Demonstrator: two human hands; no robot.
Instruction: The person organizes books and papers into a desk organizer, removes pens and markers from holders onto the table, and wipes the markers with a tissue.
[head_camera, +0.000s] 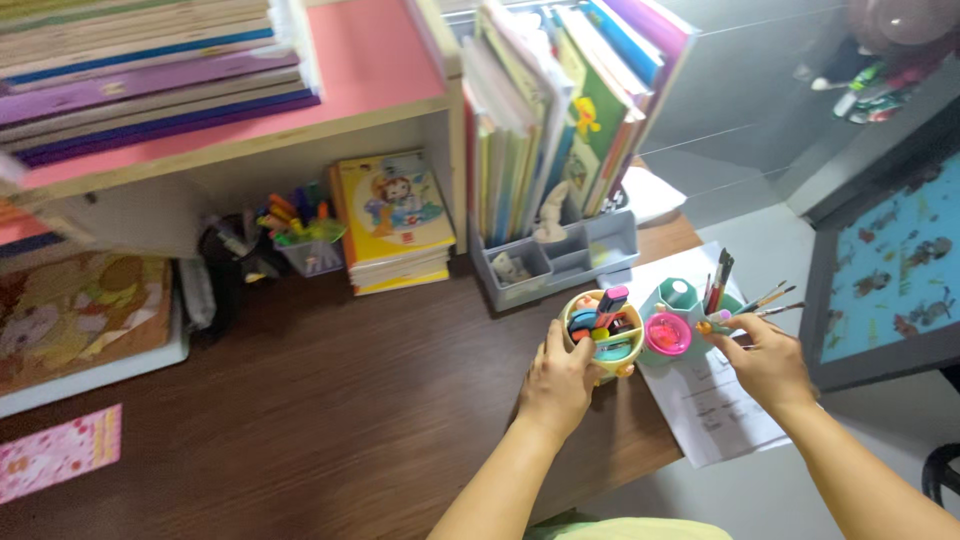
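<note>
Dark wooden desk (330, 420) filled the lower frame. At centre right, the yellow pen cup (602, 331) was gripped by the left hand (558, 385); a small orange-tipped item (712, 325) was pinched in the right hand (768, 362).

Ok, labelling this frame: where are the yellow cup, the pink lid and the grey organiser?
yellow cup (604, 372): head view, front wall.
pink lid (667, 333): head view, top face.
grey organiser (560, 262): head view, front compartments.

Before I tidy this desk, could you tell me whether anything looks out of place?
Nothing is spilled or damaged. The only oddity: the white paper sheet under the teal pen holder overhangs the desk edge.
</note>
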